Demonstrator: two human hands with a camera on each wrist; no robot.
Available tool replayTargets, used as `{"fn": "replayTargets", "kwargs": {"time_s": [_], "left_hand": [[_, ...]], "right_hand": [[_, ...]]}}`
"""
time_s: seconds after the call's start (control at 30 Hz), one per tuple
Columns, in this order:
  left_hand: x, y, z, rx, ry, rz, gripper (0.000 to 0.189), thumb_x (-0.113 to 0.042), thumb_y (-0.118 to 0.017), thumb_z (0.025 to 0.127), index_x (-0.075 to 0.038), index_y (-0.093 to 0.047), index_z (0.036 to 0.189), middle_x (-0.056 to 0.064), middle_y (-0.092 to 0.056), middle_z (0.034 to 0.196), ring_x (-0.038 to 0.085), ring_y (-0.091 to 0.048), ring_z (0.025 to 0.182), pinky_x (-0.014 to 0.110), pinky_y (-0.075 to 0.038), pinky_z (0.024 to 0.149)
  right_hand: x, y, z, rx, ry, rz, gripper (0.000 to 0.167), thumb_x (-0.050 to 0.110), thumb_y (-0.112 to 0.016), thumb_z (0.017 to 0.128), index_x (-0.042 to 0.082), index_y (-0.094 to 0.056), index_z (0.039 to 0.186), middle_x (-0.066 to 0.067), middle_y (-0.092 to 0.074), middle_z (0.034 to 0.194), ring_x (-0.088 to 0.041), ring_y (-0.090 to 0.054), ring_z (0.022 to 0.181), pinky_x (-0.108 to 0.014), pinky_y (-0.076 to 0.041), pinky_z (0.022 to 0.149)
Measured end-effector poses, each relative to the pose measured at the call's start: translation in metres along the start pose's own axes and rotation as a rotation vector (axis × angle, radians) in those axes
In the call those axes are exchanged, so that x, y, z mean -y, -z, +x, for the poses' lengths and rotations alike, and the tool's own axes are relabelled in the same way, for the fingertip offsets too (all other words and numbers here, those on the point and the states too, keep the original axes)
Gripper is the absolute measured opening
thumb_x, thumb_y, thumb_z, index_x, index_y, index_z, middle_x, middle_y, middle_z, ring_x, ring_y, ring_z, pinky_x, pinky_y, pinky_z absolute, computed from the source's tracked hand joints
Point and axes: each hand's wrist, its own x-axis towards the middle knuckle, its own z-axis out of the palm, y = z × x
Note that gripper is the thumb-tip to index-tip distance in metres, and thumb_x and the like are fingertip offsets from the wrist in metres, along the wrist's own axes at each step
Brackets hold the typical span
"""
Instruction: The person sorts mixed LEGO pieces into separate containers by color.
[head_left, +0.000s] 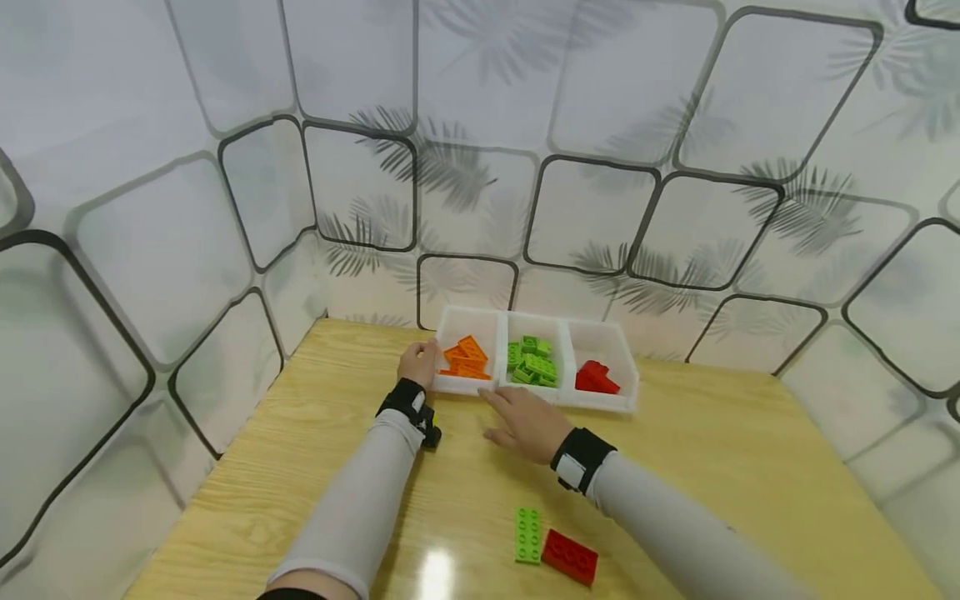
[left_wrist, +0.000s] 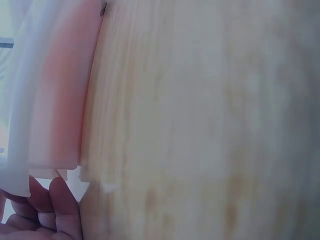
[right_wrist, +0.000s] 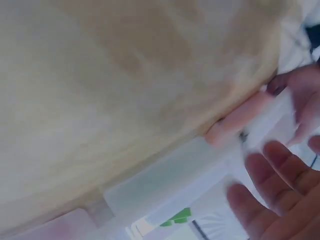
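Note:
A white tray (head_left: 600,402) with three compartments stands at the back of the table. Orange toy bricks (head_left: 467,360) lie in its left compartment, green bricks (head_left: 536,362) in the middle one and red bricks (head_left: 596,378) in the right one. My left hand (head_left: 417,364) grips the tray's left end; the left wrist view shows curled fingers (left_wrist: 65,207) under the rim at the corner. Held just before the tray's front wall, near the divider between orange and green, is my right hand (head_left: 531,425). Its fingers (right_wrist: 267,175) are spread and hold nothing.
Nearer on the wooden table (head_left: 300,433) lie a loose green brick (head_left: 528,536) and a red brick (head_left: 570,557), side by side below the right forearm. A patterned white curtain (head_left: 480,200) hangs close behind the tray and along the table's left side.

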Motion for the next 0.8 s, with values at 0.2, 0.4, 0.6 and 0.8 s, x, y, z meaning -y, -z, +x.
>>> {"fn": "replayTargets", "kwargs": {"time_s": [0.2,0.4,0.6,0.8], "left_hand": [[-0.008,0.009,-0.004,-0.007,-0.015,0.015,0.048,-0.042,-0.038,0.104,-0.002,-0.059,0.118,0.021,-0.06,0.114,0.033,-0.053,0.094,0.041,-0.041,0.084],[-0.009,0.011,-0.008,-0.012,-0.008,0.003,0.048,-0.041,-0.037,0.105,-0.001,-0.057,0.121,0.022,-0.057,0.121,0.035,-0.051,0.105,0.045,-0.039,0.092],[-0.009,0.007,-0.01,-0.017,-0.012,-0.002,0.046,-0.039,-0.037,0.105,0.0,-0.057,0.119,0.023,-0.057,0.119,0.037,-0.051,0.104,0.045,-0.038,0.092],[-0.01,-0.001,-0.013,0.006,-0.004,0.006,0.046,-0.039,-0.037,0.105,0.0,-0.056,0.12,0.022,-0.056,0.124,0.037,-0.05,0.108,0.046,-0.038,0.095]], "right_hand": [[0.018,0.005,-0.038,0.149,-0.023,-0.002,0.069,0.066,-0.05,0.091,0.021,-0.048,0.143,-0.002,-0.068,0.096,-0.017,-0.062,0.075,-0.035,-0.05,0.061],[0.03,-0.003,-0.068,0.254,-0.015,0.024,0.075,0.078,-0.041,0.086,0.024,-0.053,0.136,0.011,-0.05,0.058,-0.005,-0.046,0.05,-0.026,-0.039,0.047],[0.04,-0.012,-0.084,0.225,0.063,0.034,0.057,0.068,-0.051,0.089,0.026,-0.058,0.127,0.013,-0.046,0.058,-0.002,-0.041,0.048,-0.024,-0.035,0.045],[0.044,-0.007,-0.091,0.19,0.084,0.072,0.043,0.039,-0.068,0.083,0.024,-0.061,0.122,0.013,-0.051,0.069,-0.002,-0.042,0.055,-0.023,-0.033,0.047]]}}
